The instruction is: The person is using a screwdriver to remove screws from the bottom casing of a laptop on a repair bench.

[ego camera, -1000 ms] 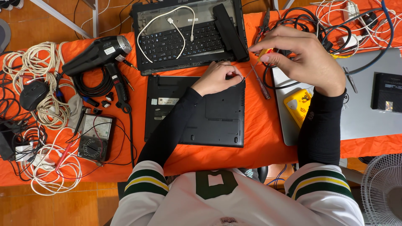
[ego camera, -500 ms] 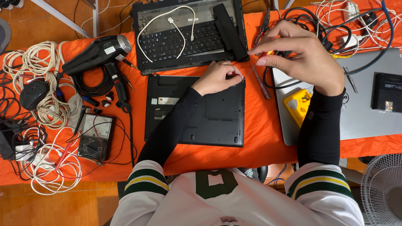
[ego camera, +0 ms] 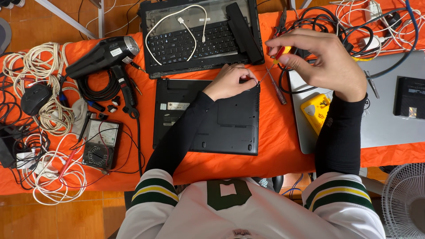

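head view: the black laptop point(ego camera: 208, 117) lies upside down on the orange cloth point(ego camera: 274, 146), and everything else is placed from it. the left hand point(ego camera: 230, 82) rests on its far right corner, fingers curled and pressed together on the casing by the edge. the right hand point(ego camera: 321, 59) hovers just right of that corner, thumb and fingertips pinching the red and yellow handle of a thin screwdriver point(ego camera: 271, 64), whose shaft slants down to the corner beside the left hand; whether the tip sits in a screw is too small to tell

judging by this, the work on the base is early: the bottom cover is on and closed, nothing lifted off, and no loose screws can be made out beside it, so opening is still to come

labels: a pale rectangular sticker point(ego camera: 178, 106) sits on the laptop's left half, with a smaller one at its left edge. left of the laptop lie a black heat gun point(ego camera: 104, 55) with a small white label, and a multimeter point(ego camera: 98, 144). beyond the laptop is an open keyboard chassis point(ego camera: 199, 37). to the right, a yellow box point(ego camera: 315, 110) rests on a grey laptop point(ego camera: 389, 124)
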